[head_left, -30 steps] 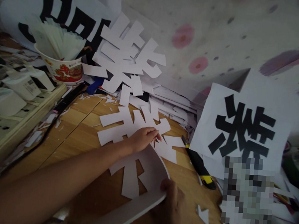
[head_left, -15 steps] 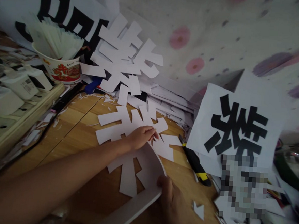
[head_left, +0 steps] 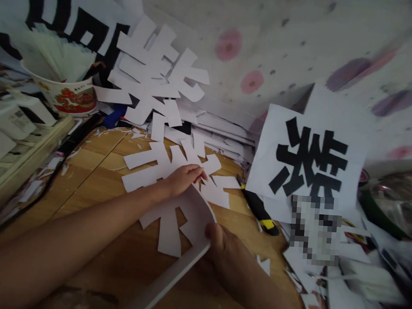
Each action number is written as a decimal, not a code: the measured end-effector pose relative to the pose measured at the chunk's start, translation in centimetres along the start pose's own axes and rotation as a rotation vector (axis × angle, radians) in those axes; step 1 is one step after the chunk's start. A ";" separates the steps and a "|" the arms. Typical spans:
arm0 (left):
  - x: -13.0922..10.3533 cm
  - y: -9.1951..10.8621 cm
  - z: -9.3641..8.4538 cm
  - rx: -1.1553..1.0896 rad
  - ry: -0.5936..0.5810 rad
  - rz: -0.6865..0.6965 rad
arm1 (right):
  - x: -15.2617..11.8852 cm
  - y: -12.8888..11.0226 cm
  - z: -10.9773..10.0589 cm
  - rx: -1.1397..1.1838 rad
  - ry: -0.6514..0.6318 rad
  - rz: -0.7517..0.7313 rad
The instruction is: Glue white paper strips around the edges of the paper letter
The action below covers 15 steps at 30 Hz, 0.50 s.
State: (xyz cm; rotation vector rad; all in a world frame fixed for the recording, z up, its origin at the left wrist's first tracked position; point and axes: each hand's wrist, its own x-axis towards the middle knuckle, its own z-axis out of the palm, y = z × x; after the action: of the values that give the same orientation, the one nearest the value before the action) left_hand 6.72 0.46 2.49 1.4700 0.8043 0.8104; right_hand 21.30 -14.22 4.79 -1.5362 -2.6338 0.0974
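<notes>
Clamping a long, bent, greyish-white strip (head_left: 169, 279) of flexible sheet at its curve in the right hand (head_left: 224, 250), over a brown wooden tabletop (head_left: 91, 184). Resting the left hand (head_left: 181, 181), with fingers bunched together, at the strip's far end, over a flat white character-shaped cut-out (head_left: 170, 236) (cannot tell whether pinching either of these 2). To the right, can see a slim black-and-yellow cutter (head_left: 260, 212) near a white paper sheet (head_left: 302, 156) printed in black.
</notes>
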 end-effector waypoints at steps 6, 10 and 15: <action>-0.1 0.1 -0.1 0.038 0.022 0.015 | 0.5 0.1 -0.7 -0.075 -0.035 -0.043; -0.2 -0.2 -0.1 0.055 0.051 0.027 | 0.4 0.1 -0.4 -0.042 -0.008 -0.010; -0.3 -0.3 -0.1 0.069 0.069 0.037 | 0.4 0.3 -0.2 0.016 -0.072 0.006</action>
State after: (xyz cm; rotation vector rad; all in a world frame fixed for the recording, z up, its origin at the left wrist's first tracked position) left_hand 6.48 0.27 2.18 1.5290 0.8663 0.8725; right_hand 21.38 -13.74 5.02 -1.5643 -2.6767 0.1773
